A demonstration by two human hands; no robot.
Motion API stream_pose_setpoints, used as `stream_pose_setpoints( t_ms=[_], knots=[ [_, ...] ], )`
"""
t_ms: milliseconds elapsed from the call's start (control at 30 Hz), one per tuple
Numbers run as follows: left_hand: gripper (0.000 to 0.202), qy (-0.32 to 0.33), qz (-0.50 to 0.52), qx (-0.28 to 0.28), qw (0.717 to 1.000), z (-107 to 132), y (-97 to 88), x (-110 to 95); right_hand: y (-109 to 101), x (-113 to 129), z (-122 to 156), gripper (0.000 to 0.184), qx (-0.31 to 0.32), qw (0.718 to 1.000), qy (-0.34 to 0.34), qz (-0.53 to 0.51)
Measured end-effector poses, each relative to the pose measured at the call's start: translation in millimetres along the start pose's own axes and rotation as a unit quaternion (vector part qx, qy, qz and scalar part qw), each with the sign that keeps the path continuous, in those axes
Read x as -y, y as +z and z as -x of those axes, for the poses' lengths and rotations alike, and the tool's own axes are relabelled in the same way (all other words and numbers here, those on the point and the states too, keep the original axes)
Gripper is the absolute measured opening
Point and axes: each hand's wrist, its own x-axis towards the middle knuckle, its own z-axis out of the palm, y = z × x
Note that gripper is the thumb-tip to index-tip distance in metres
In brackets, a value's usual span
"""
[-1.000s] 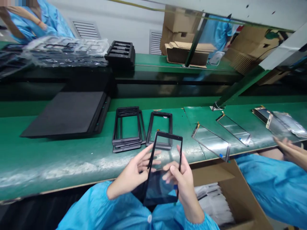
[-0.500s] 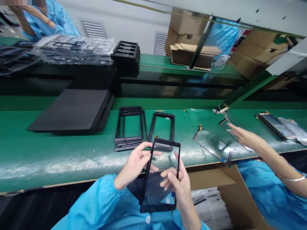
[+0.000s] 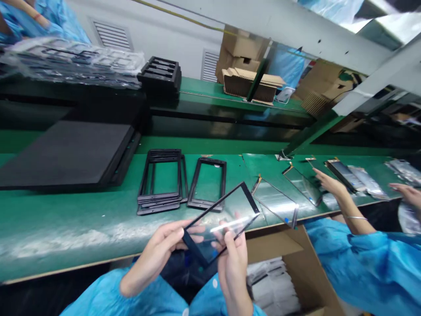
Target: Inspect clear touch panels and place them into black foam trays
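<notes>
My left hand (image 3: 166,237) pinches the lower left corner of a black-bordered tablet glass panel (image 3: 226,221), thumb on top and fingers beneath. With its thumb at the near long edge, my right hand (image 3: 233,256) grips the same panel; some of its fingers show through the clear middle. The panel is tilted above the bench's front edge, its far end pointing up and right, and light glares across it. Just beyond it lies a black rectangular frame (image 3: 205,204). To the left of that is a stack of similar frames (image 3: 159,198).
Glass panels (image 3: 274,197) with small flex tails lie to the right on the green bench (image 3: 82,215). A co-worker's hand (image 3: 333,183) reaches in there. Black sheets (image 3: 69,153) are piled at left. An open carton (image 3: 301,259) holding grey-white pieces stands below the bench edge.
The panel has turned clockwise, from nearly upright in view to slanting up right. My left hand has shifted to its lower corner. My view has swung right, showing more of the co-worker.
</notes>
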Motion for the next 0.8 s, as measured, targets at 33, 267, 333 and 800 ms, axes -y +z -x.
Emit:
stream_pose_setpoints(
  t_ms=[33, 267, 333, 800],
  knots=[
    [0.042, 0.007, -0.016, -0.011, 1.000, 1.1, -1.5, 0.1, -1.4, -2.3, 0.3, 0.083, 0.000, 1.000, 0.005, -0.004],
    [0.051, 0.050, -0.053, -0.035, 0.997, 7.0, -1.4, -17.5, -18.4, -11.9, 13.3, 0.045, 0.031, 0.998, 0.050, -0.021],
    [0.050, 0.053, -0.043, -0.031, 0.997, 9.3, 0.9, -20.3, -23.8, -11.4, 13.1, 0.043, 0.035, 0.998, 0.055, -0.011],
    [0.038, 0.120, -0.212, -0.062, 0.968, 10.9, 6.6, -36.7, -26.6, -23.3, 16.5, 0.043, 0.018, 0.999, 0.027, -0.011]
  ],
)
